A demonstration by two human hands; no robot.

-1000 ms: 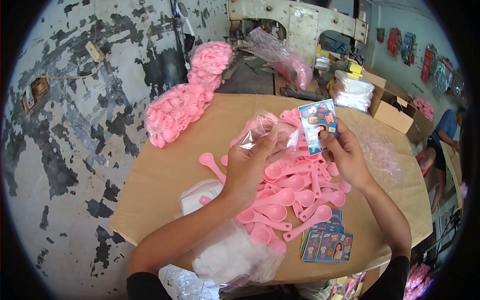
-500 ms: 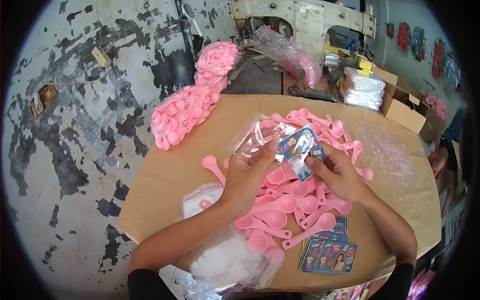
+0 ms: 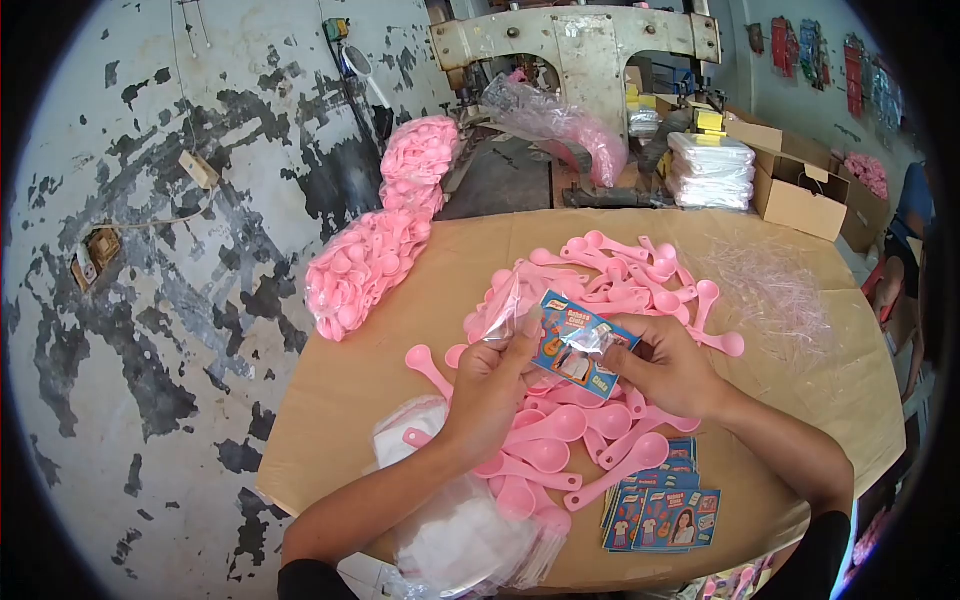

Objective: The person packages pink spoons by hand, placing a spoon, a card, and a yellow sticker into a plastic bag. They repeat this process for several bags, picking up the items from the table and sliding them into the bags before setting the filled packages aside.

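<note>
My left hand pinches a clear plastic bag above the pile of spoons. A blue printed card is held by its right end in my right hand. The card's left end overlaps the bag at my left fingertips. Beneath both hands lie many pink measuring spoons, loose on the brown-paper-covered table. A stack of matching blue cards sits near the front edge. White-looking plastic bags lie under my left forearm, partly hidden by it.
Bulging clear bags of pink spoons lean along the left table edge. At the back stand a metal press-like machine, a stack of plastic packs and a cardboard box. Plastic shreds lie right. Another person's arm shows far right.
The card has turned to a flatter tilt, its printed face now more visible, and its left end has come to my left fingers. The camera view has shifted slightly.
</note>
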